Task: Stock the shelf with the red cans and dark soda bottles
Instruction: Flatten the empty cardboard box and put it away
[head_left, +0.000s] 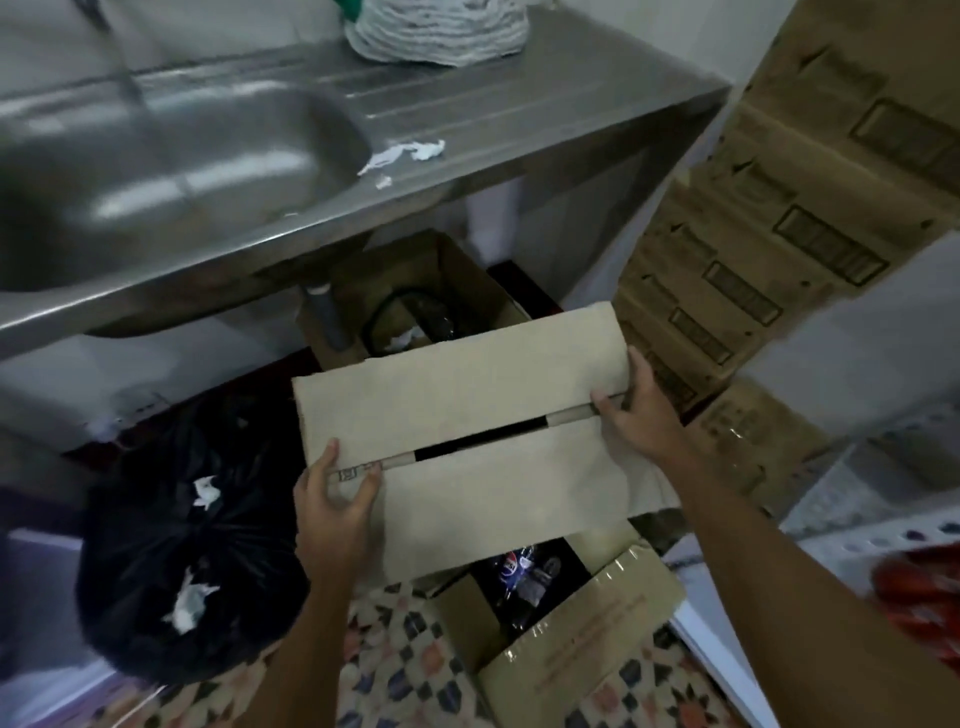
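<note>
Now I hold a flat brown cardboard box (467, 421) in the air with both hands. My left hand (335, 501) grips its left end and my right hand (636, 415) grips its right end. Below it, on the patterned floor (410, 675), an open carton (582, 629) shows dark soda bottles (524, 577) with blue labels inside.

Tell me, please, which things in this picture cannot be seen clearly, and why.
- Head view: the held box hides most of the open carton and its bottles.
- Head view: red items are blurred and cut by the right edge.
- Head view: the sink shades the small box contents.
- Left hand and right hand grip the held box.
</note>
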